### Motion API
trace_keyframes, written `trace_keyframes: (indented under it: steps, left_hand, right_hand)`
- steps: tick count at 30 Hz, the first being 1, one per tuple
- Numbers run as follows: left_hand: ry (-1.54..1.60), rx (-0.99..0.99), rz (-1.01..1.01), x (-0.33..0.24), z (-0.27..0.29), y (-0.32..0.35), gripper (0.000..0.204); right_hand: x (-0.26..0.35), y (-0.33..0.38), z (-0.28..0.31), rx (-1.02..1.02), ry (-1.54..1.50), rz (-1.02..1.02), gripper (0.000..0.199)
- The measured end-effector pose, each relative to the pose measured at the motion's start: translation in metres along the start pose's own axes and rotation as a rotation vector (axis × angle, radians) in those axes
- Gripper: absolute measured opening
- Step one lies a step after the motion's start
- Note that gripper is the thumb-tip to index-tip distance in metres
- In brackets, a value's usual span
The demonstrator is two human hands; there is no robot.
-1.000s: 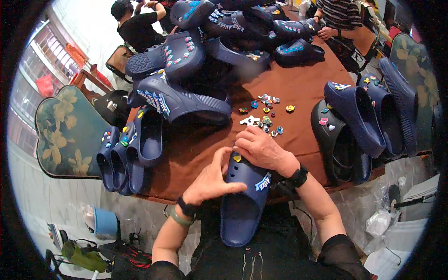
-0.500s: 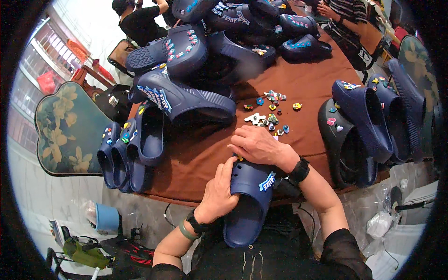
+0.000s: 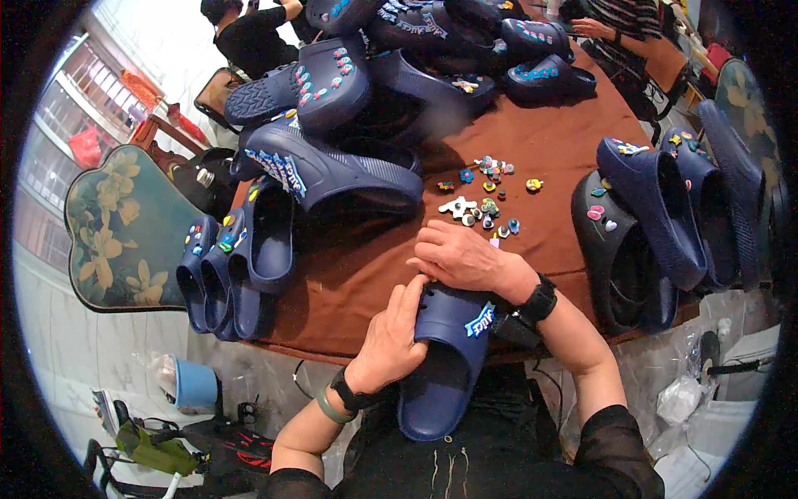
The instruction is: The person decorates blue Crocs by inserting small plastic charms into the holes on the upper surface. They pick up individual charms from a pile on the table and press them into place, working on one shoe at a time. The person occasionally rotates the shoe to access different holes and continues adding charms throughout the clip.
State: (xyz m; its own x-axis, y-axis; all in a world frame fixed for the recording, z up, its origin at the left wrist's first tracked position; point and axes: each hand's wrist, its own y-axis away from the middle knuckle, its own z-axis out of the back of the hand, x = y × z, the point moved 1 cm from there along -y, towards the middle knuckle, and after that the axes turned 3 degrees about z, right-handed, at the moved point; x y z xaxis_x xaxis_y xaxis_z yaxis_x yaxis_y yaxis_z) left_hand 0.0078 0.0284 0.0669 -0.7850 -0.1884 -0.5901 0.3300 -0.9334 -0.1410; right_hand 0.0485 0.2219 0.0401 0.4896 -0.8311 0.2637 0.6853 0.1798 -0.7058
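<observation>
A navy blue clog (image 3: 449,323) rests at the table's front edge, toe away from me, its open heel end hanging toward my lap. One blue-and-white lettered charm (image 3: 480,320) sits on its right side, and a few bare holes show on the left of the upper. My left hand (image 3: 389,333) grips the clog's left side, thumb by the opening and fingers on top. Over the toe, my right hand (image 3: 464,254) is closed with curled fingers meeting the left fingertips; whatever they pinch is hidden. Just beyond lies a scatter of small colourful shoe charms (image 3: 490,208).
Navy clogs with charms are heaped at the far left (image 3: 332,166). More stand along the left edge (image 3: 270,249) and right edge (image 3: 657,216) of the brown-covered table (image 3: 349,299). Two people are at the far side. A blue bucket (image 3: 195,382) stands on the floor at left.
Both hands stay on the clog with nearly the same grip. A yellow bit at the toe, visible before between the hands, is now covered by the fingers. The view has shifted slightly.
</observation>
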Motion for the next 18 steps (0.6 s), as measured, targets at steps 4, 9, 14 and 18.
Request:
trace_keyframes:
  steps: [4, 9, 14, 18]
  left_hand:
    - [0.004, -0.003, -0.004, 0.002, -0.001, 0.001, 0.077]
    - [0.040, 0.025, 0.009, 0.003, -0.001, -0.002, 0.077]
    - [0.176, 0.074, 0.120, 0.000, 0.003, -0.005, 0.077]
    - [0.129, -0.012, 0.010, 0.004, -0.001, -0.008, 0.075]
  right_hand:
    - [-0.001, 0.000, 0.000, 0.034, -0.020, 0.017, 0.026]
    - [-0.003, 0.001, 0.001, 0.058, -0.032, -0.063, 0.027]
    - [-0.003, 0.000, 0.005, 0.077, -0.021, -0.105, 0.025]
    - [-0.001, 0.001, 0.010, 0.089, -0.036, -0.179, 0.028]
